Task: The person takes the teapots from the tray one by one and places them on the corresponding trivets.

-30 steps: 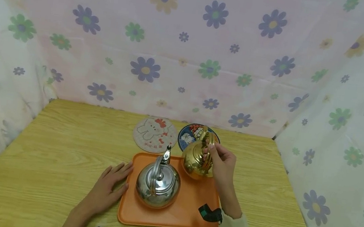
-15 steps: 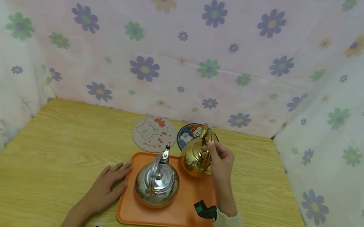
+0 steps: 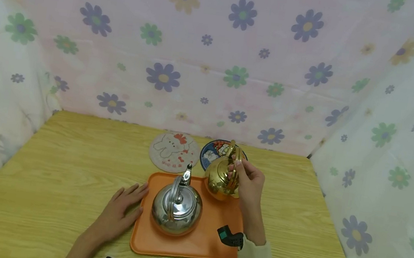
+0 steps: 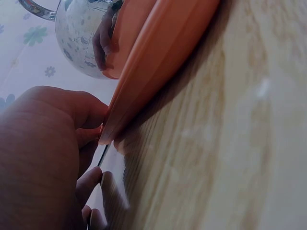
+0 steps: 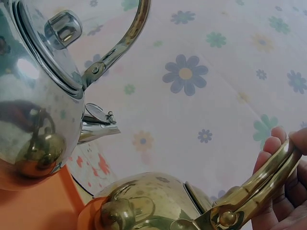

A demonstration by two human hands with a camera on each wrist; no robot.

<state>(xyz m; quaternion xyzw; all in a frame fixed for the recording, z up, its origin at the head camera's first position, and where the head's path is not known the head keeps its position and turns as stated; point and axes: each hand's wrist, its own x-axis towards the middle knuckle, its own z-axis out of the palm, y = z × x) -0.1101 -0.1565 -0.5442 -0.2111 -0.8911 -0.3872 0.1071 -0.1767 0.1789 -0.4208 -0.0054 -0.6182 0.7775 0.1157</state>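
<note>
Gripping the handle of the gold kettle, the right hand is seen with fingers curled round it, the kettle held over the far right corner of the orange tray. The left hand is laid flat, fingers straight, against the tray's left rim. A silver kettle is set on the tray. The tray is borne by a wooden table, enclosed by flower-printed sheets.

Tray on surface; silver kettle on tray's left; gold kettle over far right corner; two mats behind tray.
</note>
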